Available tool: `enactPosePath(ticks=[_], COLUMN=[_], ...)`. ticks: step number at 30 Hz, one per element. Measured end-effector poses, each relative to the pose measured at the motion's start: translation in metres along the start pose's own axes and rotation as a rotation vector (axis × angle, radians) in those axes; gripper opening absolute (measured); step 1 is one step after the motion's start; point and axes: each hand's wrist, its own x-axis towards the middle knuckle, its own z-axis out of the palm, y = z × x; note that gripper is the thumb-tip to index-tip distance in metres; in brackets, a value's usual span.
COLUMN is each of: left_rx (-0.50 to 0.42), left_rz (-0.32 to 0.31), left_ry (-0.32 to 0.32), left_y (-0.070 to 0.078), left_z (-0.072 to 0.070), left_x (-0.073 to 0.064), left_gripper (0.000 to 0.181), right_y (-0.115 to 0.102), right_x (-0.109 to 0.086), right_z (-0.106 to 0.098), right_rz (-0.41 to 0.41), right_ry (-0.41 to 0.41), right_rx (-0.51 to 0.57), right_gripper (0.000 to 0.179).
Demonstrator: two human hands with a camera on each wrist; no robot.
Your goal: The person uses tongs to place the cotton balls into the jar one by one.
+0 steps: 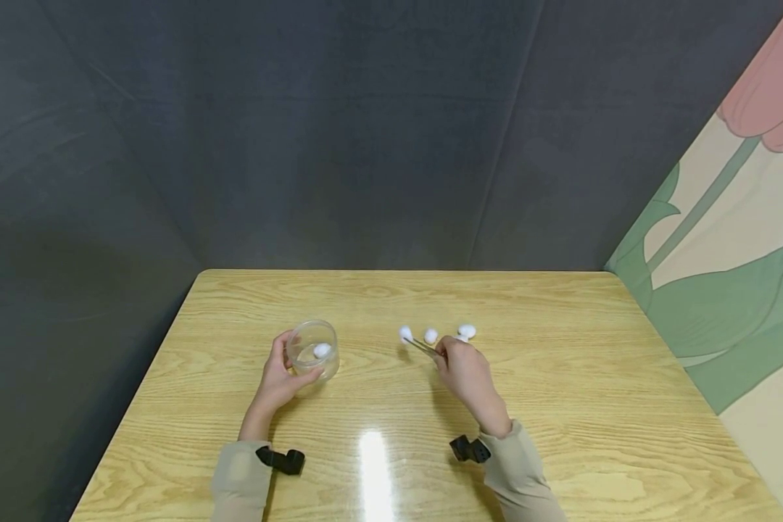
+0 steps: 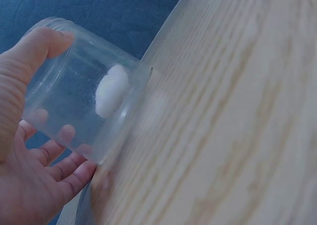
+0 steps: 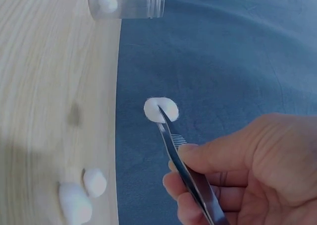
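Note:
My left hand (image 1: 282,378) grips a clear plastic jar (image 1: 312,346) from its left side, thumb across the front and fingers round the back. One cotton ball (image 2: 112,91) lies at the bottom of the open jar, which stands on the table. In my right hand (image 1: 466,373) is a pair of metal tweezers (image 3: 184,171), pinched between thumb and fingers. Their tips hold another cotton ball (image 3: 161,110) above the table, to the right of the jar. Beside the right hand, a cotton ball (image 1: 431,336) and a further white cotton piece (image 1: 467,331) rest on the wood.
The wooden table (image 1: 561,435) has a glare patch near its front. A dark cloth (image 1: 365,145) hangs behind it, and a flower-patterned cloth (image 1: 724,290) is at the right. Black wrist cameras sit on both sleeves.

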Motion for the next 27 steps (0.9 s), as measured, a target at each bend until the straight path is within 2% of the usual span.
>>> enactPosePath(ticks=[27], left_rx=[0.019], left_rz=[-0.015], left_ry=[-0.002], left_y=[0.003], left_z=[0.000], left_x=[0.000], left_gripper=[0.082], right_y=[-0.025], right_x=[0.009], right_z=[-0.003], right_rz=[-0.061], right_ry=[0.010], right_rx=[0.041], right_gripper=[0.006])
